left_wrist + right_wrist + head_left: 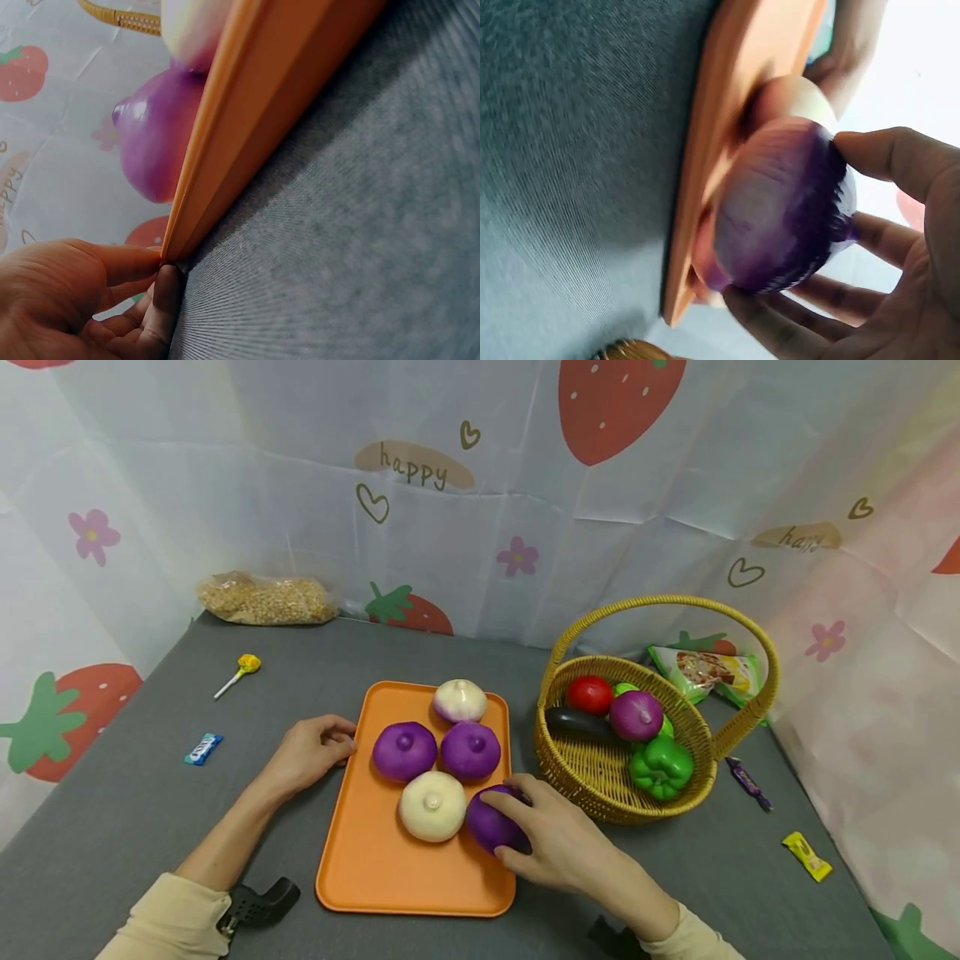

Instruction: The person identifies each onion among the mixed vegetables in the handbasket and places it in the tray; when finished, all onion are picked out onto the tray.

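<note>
An orange tray (375,877) lies on the grey table, with several purple-and-white turnips on it. My left hand (307,756) pinches the tray's left rim; in the left wrist view the thumb is at the rim and a finger is below it. With spread, curved fingers, my right hand (558,839) grips a turnip (780,202) at the tray's right edge, purple side up. Beside it sits a turnip with its white side up (432,807). Two purple-side-up turnips (405,752) and a tilted white-and-purple one (460,702) are farther back.
Right of the tray stands a wicker basket (607,777) with a tall handle, holding a tomato, eggplant, onion and green pepper. Behind it lies a snack bag (701,672). A grain bag (266,600), a lollipop (238,675) and wrapped candies (203,749) lie around the table.
</note>
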{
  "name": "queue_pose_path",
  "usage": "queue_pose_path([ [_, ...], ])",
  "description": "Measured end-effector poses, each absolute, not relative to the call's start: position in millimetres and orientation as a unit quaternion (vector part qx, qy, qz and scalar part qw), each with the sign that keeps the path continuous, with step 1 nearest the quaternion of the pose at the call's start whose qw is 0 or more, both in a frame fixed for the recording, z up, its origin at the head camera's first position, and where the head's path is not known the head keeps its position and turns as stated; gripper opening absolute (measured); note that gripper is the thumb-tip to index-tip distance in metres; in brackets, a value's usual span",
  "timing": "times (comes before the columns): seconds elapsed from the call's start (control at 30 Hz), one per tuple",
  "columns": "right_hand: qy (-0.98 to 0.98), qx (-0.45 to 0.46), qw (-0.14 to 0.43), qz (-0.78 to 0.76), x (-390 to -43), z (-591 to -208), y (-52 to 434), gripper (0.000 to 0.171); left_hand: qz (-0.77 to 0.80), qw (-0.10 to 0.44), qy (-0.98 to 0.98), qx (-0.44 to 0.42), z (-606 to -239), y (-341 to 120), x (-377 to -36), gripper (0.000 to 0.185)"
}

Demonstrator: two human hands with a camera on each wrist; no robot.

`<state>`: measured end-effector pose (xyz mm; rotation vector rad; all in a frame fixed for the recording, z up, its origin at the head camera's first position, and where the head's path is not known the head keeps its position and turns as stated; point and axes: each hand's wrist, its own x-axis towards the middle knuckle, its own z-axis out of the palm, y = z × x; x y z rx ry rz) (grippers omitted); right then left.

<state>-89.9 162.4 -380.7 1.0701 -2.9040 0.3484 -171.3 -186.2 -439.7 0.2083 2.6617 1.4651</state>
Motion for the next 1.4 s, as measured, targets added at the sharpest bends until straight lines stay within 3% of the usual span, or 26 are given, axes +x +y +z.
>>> queue_pose_path([
  [0.53,-0.914,0.387,0.065,0.101,-98,-395,146,0.06,0.483,0.041,0.872,0.064,-441,-186,-171,0.027],
  [1.4,-0.929,0.353,0.06,0.091,-95,-396,149,0.068,0.481,0.042,0.874,0.059,-441,-185,-173,0.027],
])
